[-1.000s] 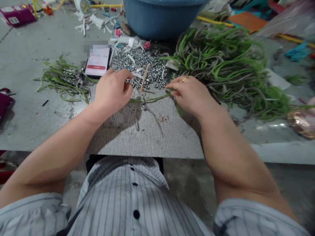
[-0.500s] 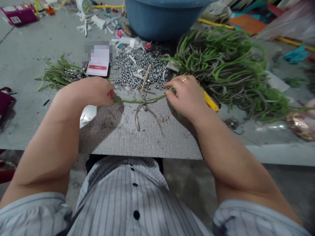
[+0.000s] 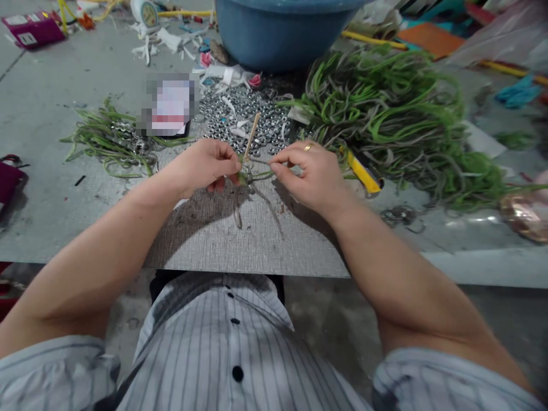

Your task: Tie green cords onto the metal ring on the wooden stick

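Observation:
Green and grey cords (image 3: 266, 204) are knotted around a small metal ring by a thin wooden stick (image 3: 252, 137) that stands up from the work board. My left hand (image 3: 209, 168) pinches a green cord right beside the knot. A short way to the right, my right hand (image 3: 306, 174), with a gold ring on one finger, pinches the cord that runs from the knot. Two grey ends hang toward me on the board. The fingers hide part of the knot.
Many metal rings (image 3: 240, 117) lie behind the stick. A phone (image 3: 171, 108) and a small cord bundle (image 3: 103, 140) are left; a large heap of green and grey cords (image 3: 385, 114) and a yellow-handled tool (image 3: 363, 174) are right. A blue basin (image 3: 286, 34) stands behind.
My left hand has moved right, from the outstretched cord end to the knot. My right hand has shifted slightly left, closer to the knot. The small cord bundle at left is more spread out.

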A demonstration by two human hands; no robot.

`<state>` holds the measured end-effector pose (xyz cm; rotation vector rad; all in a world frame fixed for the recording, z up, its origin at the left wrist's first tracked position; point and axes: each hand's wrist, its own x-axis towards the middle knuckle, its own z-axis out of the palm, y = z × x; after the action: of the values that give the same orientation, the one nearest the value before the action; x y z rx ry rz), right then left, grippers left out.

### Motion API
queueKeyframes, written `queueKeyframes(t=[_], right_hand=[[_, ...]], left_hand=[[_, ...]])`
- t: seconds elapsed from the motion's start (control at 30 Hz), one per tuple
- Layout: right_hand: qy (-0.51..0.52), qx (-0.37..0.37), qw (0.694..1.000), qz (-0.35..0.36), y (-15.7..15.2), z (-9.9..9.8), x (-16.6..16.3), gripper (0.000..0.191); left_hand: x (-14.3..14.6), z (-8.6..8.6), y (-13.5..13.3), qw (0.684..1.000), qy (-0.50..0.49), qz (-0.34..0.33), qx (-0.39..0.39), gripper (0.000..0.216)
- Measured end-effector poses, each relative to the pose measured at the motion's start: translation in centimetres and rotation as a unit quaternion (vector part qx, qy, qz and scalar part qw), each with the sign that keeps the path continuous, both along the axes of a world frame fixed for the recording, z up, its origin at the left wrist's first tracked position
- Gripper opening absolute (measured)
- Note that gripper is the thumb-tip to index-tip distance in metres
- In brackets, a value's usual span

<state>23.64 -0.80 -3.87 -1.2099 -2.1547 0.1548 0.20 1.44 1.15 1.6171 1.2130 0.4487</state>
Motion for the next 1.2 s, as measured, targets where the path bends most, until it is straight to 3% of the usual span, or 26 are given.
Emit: queueKeyframes(t=[0.2,0.33,0.6,0.8,0.97,1.2], right_hand=[[-0.005,0.000,0.999,0.039,-0.9,-0.4,-1.6,0.044],[-0.036,0.003,0.999,0.025,-1.2,-0.7,-2.5,0.050],[-0.082,0.013,0.997,0.001,-1.9,-0.1,-2.9,0.037],[-0.068,-0.023,0.997,0.017,-1.5,0.0,-2.3,0.031],[-0.064,-0.023,0.997,0.033,-1.2,0.0,-2.1,0.029],[-0.015,-0.040,0.998,0.039,-1.2,-0.2,-2.2,0.044]], left_hand=[[1.1,-0.2,-1.0,0.997,-0.044,0.058,-0.020,0.021],[1.6,-0.9,-1.2,0.998,-0.042,0.051,0.003,0.020],[0.6,-3.1,-0.5,0.976,0.023,-0.056,0.210,0.014],[0.4,-1.4,-1.4,0.941,0.054,0.020,0.333,0.012],[0.5,-1.2,-2.1,0.944,0.050,-0.089,0.315,0.038],[0.6,-2.4,-1.3,0.925,0.102,-0.104,0.350,0.024]])
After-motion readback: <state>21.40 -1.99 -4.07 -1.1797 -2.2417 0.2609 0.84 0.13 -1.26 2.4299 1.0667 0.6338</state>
